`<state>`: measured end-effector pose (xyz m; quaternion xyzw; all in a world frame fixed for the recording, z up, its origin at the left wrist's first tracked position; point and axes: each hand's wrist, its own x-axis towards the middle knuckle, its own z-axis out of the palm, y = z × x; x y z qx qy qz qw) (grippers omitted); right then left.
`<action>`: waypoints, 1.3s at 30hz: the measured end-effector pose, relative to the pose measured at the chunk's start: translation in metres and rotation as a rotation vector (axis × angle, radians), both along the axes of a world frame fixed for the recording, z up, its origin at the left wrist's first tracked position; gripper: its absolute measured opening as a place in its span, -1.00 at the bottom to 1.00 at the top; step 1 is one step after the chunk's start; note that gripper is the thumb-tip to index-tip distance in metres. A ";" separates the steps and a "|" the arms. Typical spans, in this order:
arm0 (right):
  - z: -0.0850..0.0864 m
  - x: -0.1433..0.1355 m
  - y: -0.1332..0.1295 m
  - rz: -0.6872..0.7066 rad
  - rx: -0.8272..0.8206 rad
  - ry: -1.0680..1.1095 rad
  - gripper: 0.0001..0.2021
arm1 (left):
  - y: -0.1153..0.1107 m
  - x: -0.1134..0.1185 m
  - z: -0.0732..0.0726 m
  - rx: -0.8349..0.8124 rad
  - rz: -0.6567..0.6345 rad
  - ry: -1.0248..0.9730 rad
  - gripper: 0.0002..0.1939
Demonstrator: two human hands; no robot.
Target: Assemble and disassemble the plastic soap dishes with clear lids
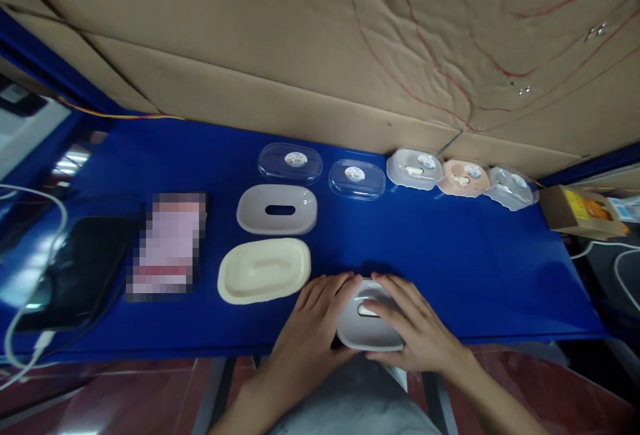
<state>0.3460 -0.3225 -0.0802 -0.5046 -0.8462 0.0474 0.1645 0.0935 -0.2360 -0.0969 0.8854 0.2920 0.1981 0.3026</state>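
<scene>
A grey oval soap box (367,328) with a slot in its top sits at the near edge of the blue table (450,255). My left hand (313,328) grips its left side and my right hand (413,328) lies over its right side and top. To the left lies a cream oval tray (264,270). Behind that rests a grey slotted insert (277,209). Two clear lids (290,163) (357,178) with round stickers lie further back.
Three closed soap boxes, white (415,168), pink (464,177) and clear (510,188), line the cardboard wall (300,55). A small carton (580,212) stands at the right end. A blurred card (167,245), a black device (75,272) and white cables (30,348) lie at left.
</scene>
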 end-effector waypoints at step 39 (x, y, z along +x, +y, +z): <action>0.016 0.029 0.153 -0.051 -0.155 0.038 -0.38 | -0.018 0.003 0.004 0.228 0.095 0.083 -0.64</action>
